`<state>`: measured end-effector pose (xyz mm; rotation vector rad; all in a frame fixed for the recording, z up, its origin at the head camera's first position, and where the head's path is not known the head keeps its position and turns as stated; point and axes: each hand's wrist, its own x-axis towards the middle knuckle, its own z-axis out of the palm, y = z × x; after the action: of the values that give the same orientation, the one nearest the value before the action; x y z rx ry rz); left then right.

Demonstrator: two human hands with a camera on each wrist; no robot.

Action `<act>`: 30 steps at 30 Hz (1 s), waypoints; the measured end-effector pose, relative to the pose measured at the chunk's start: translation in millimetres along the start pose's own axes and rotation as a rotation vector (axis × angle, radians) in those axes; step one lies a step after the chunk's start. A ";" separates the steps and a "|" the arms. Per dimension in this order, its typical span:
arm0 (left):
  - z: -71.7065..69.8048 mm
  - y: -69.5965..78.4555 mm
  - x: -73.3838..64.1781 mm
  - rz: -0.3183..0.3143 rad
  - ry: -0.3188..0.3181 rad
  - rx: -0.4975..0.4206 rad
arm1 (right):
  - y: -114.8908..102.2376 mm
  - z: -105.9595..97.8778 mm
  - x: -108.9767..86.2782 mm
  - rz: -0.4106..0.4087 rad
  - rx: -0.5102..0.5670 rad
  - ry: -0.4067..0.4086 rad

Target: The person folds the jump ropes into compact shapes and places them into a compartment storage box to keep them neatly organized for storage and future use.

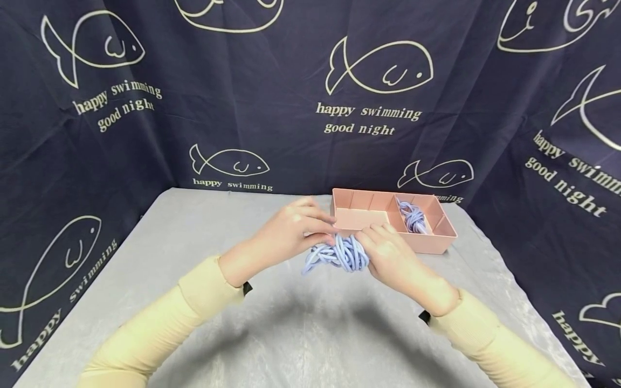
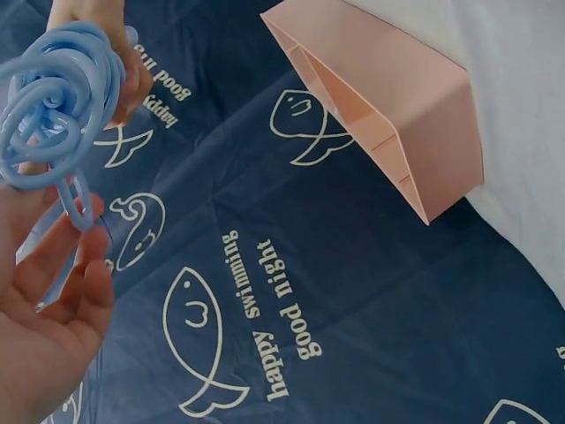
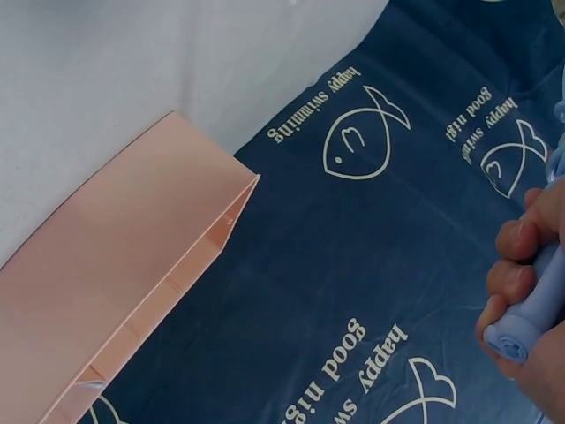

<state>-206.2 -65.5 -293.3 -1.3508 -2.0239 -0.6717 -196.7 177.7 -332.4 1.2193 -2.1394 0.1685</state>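
A light-blue jump rope (image 1: 345,253), wound into a thick knotted bundle, is held up over the table between both hands. My right hand (image 1: 394,253) grips it from the right. In the right wrist view its fingers (image 3: 512,281) curl round the jump rope's smooth blue handle (image 3: 530,322). My left hand (image 1: 293,229) is at the bundle's left side. Seen from the left wrist, the fingertips (image 2: 91,208) pinch a small loop hanging off the coils (image 2: 62,106). The left thumb is partly hidden by the rope.
Behind the hands, a pink divided box (image 1: 427,245) stands near the table's back edge. Another wound blue rope (image 1: 414,217) lies in its right compartment. A pale grey cloth covers the table (image 1: 194,345); a dark fish-print curtain (image 1: 291,108) hangs around it.
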 end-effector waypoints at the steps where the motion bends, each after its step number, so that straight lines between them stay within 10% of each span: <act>1: -0.8 -0.1 -0.2 -0.007 -0.006 -0.007 | 0.2 -0.2 -0.2 0.014 0.003 0.000; 16: -5.3 3.1 -6.8 -0.252 -0.216 -0.269 | 4.6 -1.8 -4.3 0.168 -0.019 0.016; 30: -4.1 -4.8 -6.0 -0.197 -0.153 -0.247 | 5.9 1.8 -6.6 0.239 0.021 -0.075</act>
<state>-208.1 -73.9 -295.2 -1.3875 -2.2772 -0.9591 -200.1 185.0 -336.6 0.9925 -2.3514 0.2530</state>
